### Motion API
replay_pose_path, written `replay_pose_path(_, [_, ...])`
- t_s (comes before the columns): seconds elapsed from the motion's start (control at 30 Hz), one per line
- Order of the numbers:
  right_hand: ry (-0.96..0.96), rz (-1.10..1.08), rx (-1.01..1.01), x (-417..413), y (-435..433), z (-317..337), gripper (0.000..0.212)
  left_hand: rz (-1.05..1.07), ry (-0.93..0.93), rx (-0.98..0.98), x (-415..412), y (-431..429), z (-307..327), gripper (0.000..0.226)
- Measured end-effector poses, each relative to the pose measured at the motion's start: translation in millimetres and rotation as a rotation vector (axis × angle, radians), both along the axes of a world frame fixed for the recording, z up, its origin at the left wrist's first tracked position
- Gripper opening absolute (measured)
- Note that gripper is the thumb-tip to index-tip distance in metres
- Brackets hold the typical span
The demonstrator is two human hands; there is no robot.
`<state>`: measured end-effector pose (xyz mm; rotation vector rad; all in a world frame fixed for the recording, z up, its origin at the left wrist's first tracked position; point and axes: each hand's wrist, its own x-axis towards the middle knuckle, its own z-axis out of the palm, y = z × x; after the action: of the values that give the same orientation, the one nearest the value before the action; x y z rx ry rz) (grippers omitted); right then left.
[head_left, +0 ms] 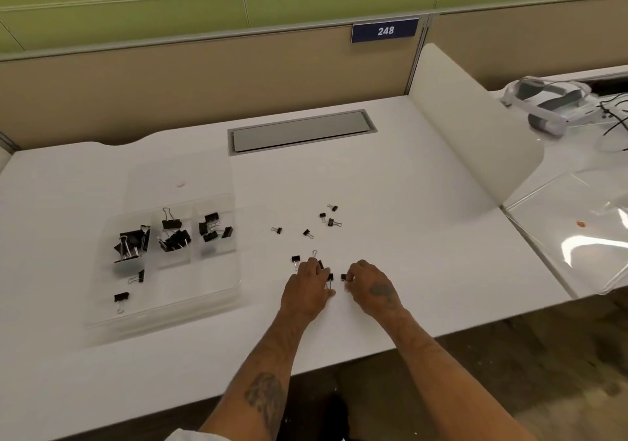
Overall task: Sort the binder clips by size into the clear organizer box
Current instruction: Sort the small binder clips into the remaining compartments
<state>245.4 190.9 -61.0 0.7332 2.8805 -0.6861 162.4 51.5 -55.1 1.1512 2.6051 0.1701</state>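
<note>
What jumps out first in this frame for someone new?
Two bare hands meet at the desk's near centre: the left hand and right hand picking at small black binder clips scattered just beyond them. To the left sits the clear organizer box, with clips already piled in its three far compartments. A blue 248 sign marks the partition behind.

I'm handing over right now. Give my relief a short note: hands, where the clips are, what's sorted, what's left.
Left hand: on the desk, gathering small clips; grip unclear.
Right hand: pinching a small clip.
Organizer box: three back compartments filled, largest clips on the left, smaller ones to the right; two clips sit in the front section.
Left: five loose small clips farther back on the desk, plus those around the hands.
</note>
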Motion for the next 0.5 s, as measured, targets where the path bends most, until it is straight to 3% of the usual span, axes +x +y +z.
replay_pose_path(0.2, [-0.043, 0.057, -0.011, -1.2, 8.2, -0.3, 0.04, 0.039, -0.033, 0.114, 1.1, 7.0, -3.5, 0.036])
replay_pose_path(0.5, [-0.075, 0.021, 0.009, -7.5, 4.6, 2.0, 0.025, 0.077, -0.134, 0.21, -6.6, 2.6, 6.1, 0.007])
